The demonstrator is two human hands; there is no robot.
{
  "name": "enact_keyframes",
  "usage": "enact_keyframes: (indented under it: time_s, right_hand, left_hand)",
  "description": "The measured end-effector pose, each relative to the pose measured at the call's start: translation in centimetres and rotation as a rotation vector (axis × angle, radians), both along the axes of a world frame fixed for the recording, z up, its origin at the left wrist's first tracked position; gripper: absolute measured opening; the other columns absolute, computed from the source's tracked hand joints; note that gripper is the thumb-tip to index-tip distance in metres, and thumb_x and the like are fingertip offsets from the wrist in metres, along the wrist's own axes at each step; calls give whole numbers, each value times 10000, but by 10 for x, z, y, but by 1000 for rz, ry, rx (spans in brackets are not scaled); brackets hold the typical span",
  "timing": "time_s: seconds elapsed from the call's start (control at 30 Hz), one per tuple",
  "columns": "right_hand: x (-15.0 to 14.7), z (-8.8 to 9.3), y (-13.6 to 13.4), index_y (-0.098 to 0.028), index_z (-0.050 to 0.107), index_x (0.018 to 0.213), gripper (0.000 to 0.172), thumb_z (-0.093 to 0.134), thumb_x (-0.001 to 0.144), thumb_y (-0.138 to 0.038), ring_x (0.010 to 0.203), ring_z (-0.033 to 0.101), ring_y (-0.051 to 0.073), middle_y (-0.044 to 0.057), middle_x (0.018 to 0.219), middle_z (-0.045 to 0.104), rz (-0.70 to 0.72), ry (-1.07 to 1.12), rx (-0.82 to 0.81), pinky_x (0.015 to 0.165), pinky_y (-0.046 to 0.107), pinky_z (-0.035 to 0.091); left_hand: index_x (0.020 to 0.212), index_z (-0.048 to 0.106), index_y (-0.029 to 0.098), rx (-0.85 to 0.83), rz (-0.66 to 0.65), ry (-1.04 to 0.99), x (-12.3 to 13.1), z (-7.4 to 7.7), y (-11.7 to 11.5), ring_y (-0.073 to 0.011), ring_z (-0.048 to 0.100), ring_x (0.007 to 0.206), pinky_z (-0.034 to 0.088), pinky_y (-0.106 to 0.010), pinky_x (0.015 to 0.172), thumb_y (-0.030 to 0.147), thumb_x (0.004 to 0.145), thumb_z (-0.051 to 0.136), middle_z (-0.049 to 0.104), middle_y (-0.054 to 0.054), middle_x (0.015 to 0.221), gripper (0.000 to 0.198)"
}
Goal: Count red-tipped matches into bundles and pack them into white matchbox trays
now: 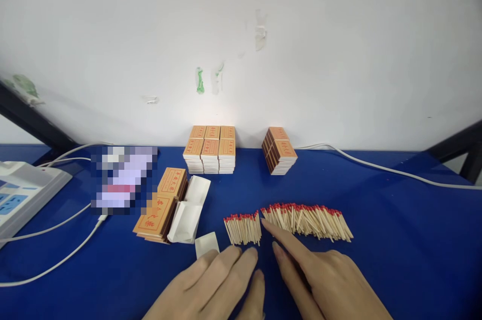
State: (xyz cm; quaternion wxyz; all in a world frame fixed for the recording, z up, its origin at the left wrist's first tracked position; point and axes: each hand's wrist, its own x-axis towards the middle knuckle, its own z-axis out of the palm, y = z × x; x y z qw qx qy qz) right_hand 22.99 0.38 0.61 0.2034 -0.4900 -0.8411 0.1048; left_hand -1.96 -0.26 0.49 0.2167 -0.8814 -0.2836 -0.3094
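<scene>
My left hand (213, 284), fingers loosely spread, nothing visibly pinched | small match row (243, 229), its one o'clock: probably light, stiff, snappable (I'd pinch mid-stick) | my right hand (327, 279), index and thumb parted | larger match pile (307, 220), its twelve o'clock

Bright, even light washes the frame, palest on the wall (320, 59) and dimmer toward the upper-right corner. Shadows are soft and faint. The matchsticks (311, 220) look fairly sharp (fine detail smears a little), coarse pixel blocks (124, 177) mask a patch at left, and wide-angle stretch shows toward the side edges.
</scene>
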Motion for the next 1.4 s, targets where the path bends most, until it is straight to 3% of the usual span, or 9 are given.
enact_keyframes:
  time_s: [0.1,0.23,0.57,1.0,1.27,1.4]
  right_hand:
    - [-1,1,2,-190,605,1603,513,391,1144,-272,503,741,229,2,660,764,-52,46,-85,524,306,599]
    - [-2,-2,4,-195,582,1630,532,397,1141,-295,523,744,223,13,698,785,-90,120,-180,495,295,576]
    - [-6,-6,9,-159,531,1673,583,342,1163,-368,547,743,200,11,708,784,-113,110,-287,469,266,522]
    - [-7,-3,9,-187,540,1657,547,362,1178,-381,529,735,188,-27,663,763,-89,146,-318,499,268,525]
    - [-8,1,7,-176,542,1647,542,367,1173,-373,519,728,182,-18,706,787,-81,136,-335,488,266,525]
    - [-10,3,8,-168,542,1642,537,378,1166,-355,537,736,185,-19,714,790,-75,135,-306,496,269,528]
  left_hand:
    - [1345,753,252,-89,82,52,1,-2,-4,-258,602,1348,384,-410,1157,357,1224,407,695,-103,1458,381]
    - [1457,713,279,-190,137,137,1,-3,-5,-328,520,1455,320,-469,1179,567,1186,475,593,-185,1595,461]
    - [1506,693,248,-214,118,186,-1,-8,2,-378,519,1447,282,-504,1198,781,1025,658,577,-254,1614,719]
    - [1535,666,206,-234,113,188,0,-9,5,-404,413,1560,200,-506,1253,830,953,723,512,-298,1662,854]
    - [1543,638,179,-233,131,226,-1,-8,4,-417,403,1584,253,-534,1227,832,955,716,475,-327,1681,882]
    - [1593,585,170,-217,150,202,-1,-4,3,-387,448,1555,295,-513,1208,762,1063,605,525,-275,1662,795]
